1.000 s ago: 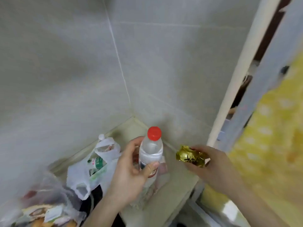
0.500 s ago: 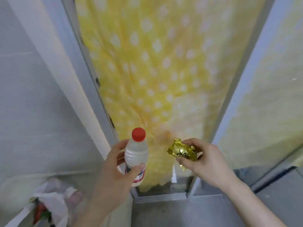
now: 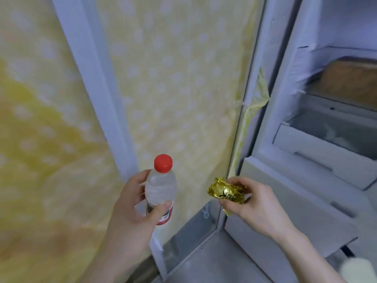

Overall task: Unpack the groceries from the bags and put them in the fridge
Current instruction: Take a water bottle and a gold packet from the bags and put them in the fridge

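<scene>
Since half a second ago your view has swung right: the yellow white-dotted cloth (image 3: 173, 88) that filled the frame now sits to the left, and the open fridge (image 3: 318, 144) with its pale drawers (image 3: 330, 160) has come into sight on the right. Both your hands have kept their loads through the turn.

Your left hand (image 3: 132, 213) is wrapped round the lower body of the clear plastic water bottle with the red cap (image 3: 161, 184), thumb across the label and fingers behind — an upright hold that suits a standing item and leaves the cap end free to lead into a shelf or door rack. Your right hand (image 3: 259, 203) pinches the small crumpled gold-foil packet (image 3: 225, 193) between thumb and fingertips, which is all so light a thing seems to need.

Both groceries hang in front of you, near the fridge's lower front edge but not yet inside it. You appear to carry one in each hand to save a trip — the packet, nearest the opening, looks likely to go in first. No bags show in this view.
</scene>
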### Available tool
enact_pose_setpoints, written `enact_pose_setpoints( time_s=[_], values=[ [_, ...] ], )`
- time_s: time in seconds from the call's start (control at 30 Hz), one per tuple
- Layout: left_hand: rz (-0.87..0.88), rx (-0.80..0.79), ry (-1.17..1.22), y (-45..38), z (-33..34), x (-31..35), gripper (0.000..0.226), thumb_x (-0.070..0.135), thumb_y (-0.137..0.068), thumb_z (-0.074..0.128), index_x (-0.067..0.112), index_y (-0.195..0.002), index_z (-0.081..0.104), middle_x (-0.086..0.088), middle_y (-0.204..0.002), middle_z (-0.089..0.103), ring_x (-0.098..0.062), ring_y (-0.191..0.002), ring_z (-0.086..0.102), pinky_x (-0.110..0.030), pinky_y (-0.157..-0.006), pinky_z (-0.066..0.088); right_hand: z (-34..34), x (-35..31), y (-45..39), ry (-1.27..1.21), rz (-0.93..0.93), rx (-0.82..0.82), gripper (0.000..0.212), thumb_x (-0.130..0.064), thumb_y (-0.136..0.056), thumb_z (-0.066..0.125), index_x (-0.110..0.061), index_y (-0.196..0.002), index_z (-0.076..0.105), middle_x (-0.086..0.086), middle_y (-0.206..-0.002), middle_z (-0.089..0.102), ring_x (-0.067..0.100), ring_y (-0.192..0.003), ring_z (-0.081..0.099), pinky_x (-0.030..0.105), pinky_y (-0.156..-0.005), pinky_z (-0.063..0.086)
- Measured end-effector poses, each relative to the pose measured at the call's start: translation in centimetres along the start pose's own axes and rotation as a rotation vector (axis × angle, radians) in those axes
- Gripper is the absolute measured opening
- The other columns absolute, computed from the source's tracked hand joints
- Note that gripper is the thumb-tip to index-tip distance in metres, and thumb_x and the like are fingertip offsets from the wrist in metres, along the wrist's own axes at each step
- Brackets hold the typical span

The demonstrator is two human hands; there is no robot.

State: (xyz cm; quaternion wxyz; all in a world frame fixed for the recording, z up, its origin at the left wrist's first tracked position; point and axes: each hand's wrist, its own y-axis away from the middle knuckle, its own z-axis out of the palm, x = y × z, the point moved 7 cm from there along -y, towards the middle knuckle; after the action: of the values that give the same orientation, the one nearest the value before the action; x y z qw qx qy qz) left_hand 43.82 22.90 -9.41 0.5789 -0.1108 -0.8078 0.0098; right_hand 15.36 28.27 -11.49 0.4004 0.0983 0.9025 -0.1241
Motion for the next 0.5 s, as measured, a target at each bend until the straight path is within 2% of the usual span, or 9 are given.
enact_pose_setpoints(
  time_s=[0.07,0.17,0.23,0.33,0.4,0.5],
  values=[
    [0.03,-0.091,0.02,-2.3,3.9,1.4,0.068,0.01,-0.077,0.086,0.055,-0.117,0.056,0.017,-0.118,0.071,-0.003,-0.11,0.068,-0.038,-0.099,0.052,-3.3,2.1,-0.1,0.024,0.045,0.068,0.037,-0.048,-0.07,0.088,-0.05,-0.1,0.067,-0.043,-0.094,0.062,-0.01,-0.093,0.062,0.014,-0.074,0.049],
    [0.11,-0.228,0.053,-5.5,9.6,3.5,0.068,0.008,-0.078,0.085,0.055,-0.116,0.056,0.016,-0.118,0.072,-0.007,-0.109,0.069,-0.038,-0.097,0.053,-8.0,5.0,0.3,0.073,0.119,0.183,0.036,-0.048,-0.071,0.088,-0.051,-0.099,0.066,-0.044,-0.097,0.062,-0.009,-0.086,0.063,0.014,-0.074,0.048],
    [0.153,-0.323,0.078,-7.3,13.3,4.9,0.066,0.006,-0.078,0.084,0.052,-0.116,0.058,0.018,-0.117,0.072,-0.005,-0.108,0.069,-0.036,-0.095,0.054,-10.8,6.9,0.9,0.096,0.18,0.275,0.037,-0.047,-0.07,0.089,-0.047,-0.102,0.069,-0.042,-0.094,0.064,-0.009,-0.078,0.063,0.012,-0.072,0.046],
    [0.215,-0.489,0.139,-9.8,19.5,7.1,0.064,0.005,-0.077,0.087,0.049,-0.116,0.059,0.017,-0.116,0.072,-0.007,-0.108,0.069,-0.037,-0.095,0.054,-14.9,9.2,2.2,0.132,0.281,0.436,0.038,-0.044,-0.069,0.091,-0.046,-0.101,0.07,-0.044,-0.093,0.063,-0.011,-0.08,0.064,0.006,-0.07,0.044],
    [0.259,-0.584,0.181,-11.2,23.1,8.6,0.062,0.012,-0.075,0.089,0.048,-0.117,0.059,0.014,-0.116,0.073,-0.007,-0.108,0.07,-0.038,-0.095,0.054,-17.1,10.2,3.1,0.154,0.339,0.523,0.038,-0.041,-0.069,0.092,-0.045,-0.1,0.071,-0.038,-0.092,0.067,-0.009,-0.085,0.066,0.012,-0.073,0.049],
    [0.313,-0.729,0.228,-13.1,27.8,10.7,0.061,0.007,-0.078,0.086,0.044,-0.118,0.059,0.012,-0.114,0.074,-0.006,-0.107,0.069,-0.042,-0.097,0.056,-19.4,11.1,4.1,0.15,0.43,0.637,0.036,-0.036,-0.07,0.091,-0.042,-0.1,0.072,-0.031,-0.092,0.071,-0.006,-0.088,0.067,0.019,-0.072,0.051]
  ],
)
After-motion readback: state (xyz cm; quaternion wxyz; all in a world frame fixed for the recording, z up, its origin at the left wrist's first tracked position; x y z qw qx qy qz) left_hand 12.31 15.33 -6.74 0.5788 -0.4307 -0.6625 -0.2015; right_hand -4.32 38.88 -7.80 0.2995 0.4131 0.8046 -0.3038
